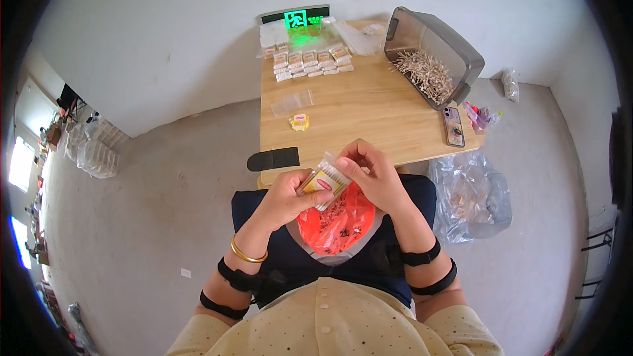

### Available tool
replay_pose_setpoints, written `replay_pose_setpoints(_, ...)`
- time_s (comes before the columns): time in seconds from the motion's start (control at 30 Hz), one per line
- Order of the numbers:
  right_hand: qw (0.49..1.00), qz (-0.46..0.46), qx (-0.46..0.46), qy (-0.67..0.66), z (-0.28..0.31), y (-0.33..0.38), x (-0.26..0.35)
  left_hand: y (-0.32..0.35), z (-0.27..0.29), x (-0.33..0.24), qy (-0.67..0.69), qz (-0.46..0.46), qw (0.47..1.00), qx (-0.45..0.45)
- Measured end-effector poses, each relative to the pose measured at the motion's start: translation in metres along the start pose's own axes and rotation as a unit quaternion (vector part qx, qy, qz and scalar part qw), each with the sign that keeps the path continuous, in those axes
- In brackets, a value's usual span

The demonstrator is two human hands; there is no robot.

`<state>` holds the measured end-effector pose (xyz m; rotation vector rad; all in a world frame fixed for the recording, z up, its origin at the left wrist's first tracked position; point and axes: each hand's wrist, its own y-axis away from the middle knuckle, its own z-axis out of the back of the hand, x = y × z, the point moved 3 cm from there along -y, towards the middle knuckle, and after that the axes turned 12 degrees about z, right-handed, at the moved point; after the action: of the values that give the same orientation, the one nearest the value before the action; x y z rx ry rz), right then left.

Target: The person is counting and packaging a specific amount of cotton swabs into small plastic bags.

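A small clear plastic bag of cotton swabs with a yellow and red label card is tilted above my lap. My left hand is closed round its lower left part, thumb across the front by the label. The fingers of my right hand are curled in a pinch at the upper right edge of the bag. A red plastic bag with dark print lies in my lap beneath both hands. Yellow label cards lie in a small pile on the table, beside a flat clear bag.
Filled swab packs stand in stacked rows at the table's back, before a lit green sign. A grey bin on its side holds loose swabs. A phone lies near the right edge, a black strip at the front left.
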<state>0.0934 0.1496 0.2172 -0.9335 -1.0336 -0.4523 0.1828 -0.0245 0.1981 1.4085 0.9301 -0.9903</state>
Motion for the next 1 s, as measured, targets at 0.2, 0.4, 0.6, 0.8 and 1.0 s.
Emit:
replay_pose_setpoints(0.2, 0.993, -0.028, -0.095, -0.065, 0.004, 0.005, -0.016, 0.003, 0.019, -0.009, 0.085, -0.075, 0.987, -0.116)
replay_pose_setpoints(0.4, 0.977, -0.046, -0.039, -0.204, -0.013, 0.016, -0.015, 0.018, 0.018, -0.016, 0.090, -0.168, 0.971, -0.145)
replay_pose_setpoints(0.6, 0.960, -0.059, -0.018, -0.273, -0.019, 0.024, -0.029, 0.040, -0.002, -0.042, -0.074, -0.239, 0.946, -0.206)
replay_pose_setpoints(0.8, 0.942, -0.044, 0.037, -0.332, -0.031, 0.027, -0.025, 0.051, -0.019, -0.061, -0.208, -0.359, 0.881, -0.228)
replay_pose_setpoints(1.0, 0.948, -0.024, 0.059, -0.312, -0.029, 0.022, -0.017, 0.057, -0.020, -0.069, -0.267, -0.409, 0.843, -0.225)
